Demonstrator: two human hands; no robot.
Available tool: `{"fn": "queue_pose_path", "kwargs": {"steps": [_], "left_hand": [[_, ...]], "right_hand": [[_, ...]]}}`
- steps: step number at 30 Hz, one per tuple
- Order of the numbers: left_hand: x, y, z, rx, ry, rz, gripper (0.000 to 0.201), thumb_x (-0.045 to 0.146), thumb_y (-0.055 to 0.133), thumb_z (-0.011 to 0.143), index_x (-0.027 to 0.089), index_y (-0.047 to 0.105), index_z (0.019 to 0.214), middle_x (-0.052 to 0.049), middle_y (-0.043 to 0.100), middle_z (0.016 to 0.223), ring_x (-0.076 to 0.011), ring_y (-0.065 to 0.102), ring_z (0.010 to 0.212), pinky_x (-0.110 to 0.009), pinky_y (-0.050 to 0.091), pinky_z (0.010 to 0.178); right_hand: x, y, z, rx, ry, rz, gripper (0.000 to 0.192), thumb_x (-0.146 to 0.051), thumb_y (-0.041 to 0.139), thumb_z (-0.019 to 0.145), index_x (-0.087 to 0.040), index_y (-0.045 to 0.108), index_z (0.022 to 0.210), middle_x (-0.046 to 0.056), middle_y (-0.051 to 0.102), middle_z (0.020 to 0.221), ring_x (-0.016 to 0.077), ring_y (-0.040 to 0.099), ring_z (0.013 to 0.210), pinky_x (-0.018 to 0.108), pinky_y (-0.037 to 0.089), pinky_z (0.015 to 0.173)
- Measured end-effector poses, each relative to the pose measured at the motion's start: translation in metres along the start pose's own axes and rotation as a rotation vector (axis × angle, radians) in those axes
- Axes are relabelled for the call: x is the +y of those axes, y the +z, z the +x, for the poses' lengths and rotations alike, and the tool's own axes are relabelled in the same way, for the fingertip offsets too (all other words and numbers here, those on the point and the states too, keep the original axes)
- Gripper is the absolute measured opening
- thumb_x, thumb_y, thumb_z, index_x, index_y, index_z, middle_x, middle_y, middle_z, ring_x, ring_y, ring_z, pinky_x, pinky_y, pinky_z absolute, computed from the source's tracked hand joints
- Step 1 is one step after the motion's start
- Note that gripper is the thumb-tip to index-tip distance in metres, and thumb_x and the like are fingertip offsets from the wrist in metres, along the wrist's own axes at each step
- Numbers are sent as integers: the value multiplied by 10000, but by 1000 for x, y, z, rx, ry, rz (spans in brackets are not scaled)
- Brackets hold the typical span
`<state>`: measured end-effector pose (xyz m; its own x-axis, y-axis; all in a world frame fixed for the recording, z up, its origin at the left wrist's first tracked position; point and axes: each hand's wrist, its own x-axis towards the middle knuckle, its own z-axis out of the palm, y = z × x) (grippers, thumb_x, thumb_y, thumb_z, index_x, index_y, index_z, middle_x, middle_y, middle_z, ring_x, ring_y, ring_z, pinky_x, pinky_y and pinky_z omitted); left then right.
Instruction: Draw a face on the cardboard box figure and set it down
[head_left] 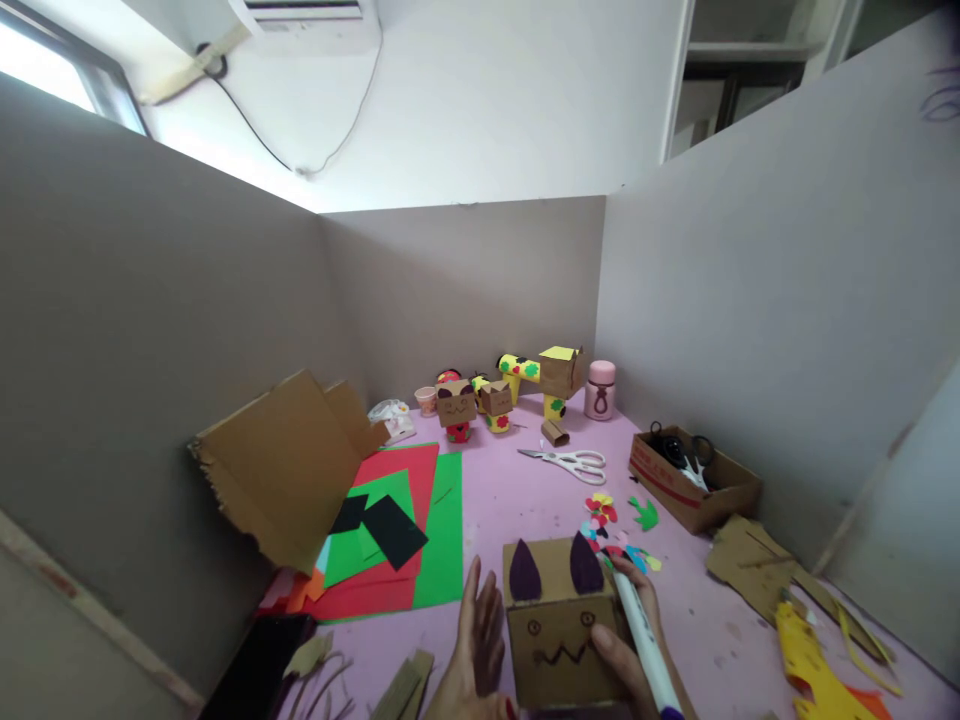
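Observation:
A small cardboard box (pixel 562 660) with a drawn face, round eyes, a zigzag mouth and two dark purple paper ears stands in front of me. My left hand (pixel 480 645) is at its left side, fingers stretched upward and holding nothing; whether it touches the box I cannot tell. My right hand (pixel 634 640) grips the box's right side, thumb on the front near one eye. That same hand also holds a white marker (pixel 646 645) with a purple end, slanting down to the right. Behind the box lie colourful paper cutouts (pixel 600 508).
White-handled scissors (pixel 574 462) lie mid-table. Several cardboard animal figures (pixel 455 405) and a pink bottle (pixel 600 390) stand at the back. Left are coloured paper sheets (pixel 442 540) and a large cardboard piece (pixel 281 465); right, a scissors box (pixel 694 510) and yellow scraps (pixel 814 665).

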<state>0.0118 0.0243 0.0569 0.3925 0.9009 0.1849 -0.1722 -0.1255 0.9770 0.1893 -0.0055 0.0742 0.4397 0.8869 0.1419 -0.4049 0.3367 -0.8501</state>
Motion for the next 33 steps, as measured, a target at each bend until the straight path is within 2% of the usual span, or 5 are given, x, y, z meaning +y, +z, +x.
{"fn": "queue_pose_path", "kwargs": {"steps": [7, 11, 17, 30, 33], "left_hand": [[-2, 7, 17, 96, -9, -355, 950, 650, 786, 620, 368, 360, 1422, -106, 553, 1397, -350, 467, 1336, -478, 385, 1078], [-11, -6, 28, 276, 10, -380, 984, 684, 778, 581, 356, 360, 1408, -94, 577, 1355, -385, 478, 1318, -482, 438, 1043], [-2, -25, 28, 516, 42, -44, 928, 651, 684, 728, 288, 262, 1471, -147, 395, 1507, -390, 314, 1418, -525, 331, 1124], [-24, -18, -21, 684, 322, 469, 548, 353, 689, 847, 297, 400, 1309, -80, 374, 1383, -281, 349, 1352, -482, 275, 1128], [-30, -1, -39, 503, 447, 622, 218, 267, 692, 849, 299, 572, 1028, -8, 525, 1077, -211, 513, 1083, -381, 369, 1003]], "right_hand": [[21, 8, -4, -93, -100, -4, 712, -666, 709, 671, -386, 369, 1231, 52, 602, 1245, 303, 634, 1108, 421, 514, 887], [32, 3, 9, 83, -127, -59, 651, -775, 623, 669, -337, 506, 1137, 63, 679, 1151, 284, 651, 1054, 360, 498, 780], [6, -26, 19, 298, -12, 29, 545, -722, 562, 776, -222, 654, 973, 16, 722, 812, 159, 618, 678, 257, 458, 598], [-9, -24, 5, 229, 128, -42, 379, -586, 563, 855, -207, 568, 849, -68, 572, 523, 97, 430, 485, 176, 357, 447], [-12, -22, 4, 247, 160, -46, 393, -597, 606, 813, -207, 563, 833, -75, 574, 516, 89, 443, 471, 169, 347, 429]]}}
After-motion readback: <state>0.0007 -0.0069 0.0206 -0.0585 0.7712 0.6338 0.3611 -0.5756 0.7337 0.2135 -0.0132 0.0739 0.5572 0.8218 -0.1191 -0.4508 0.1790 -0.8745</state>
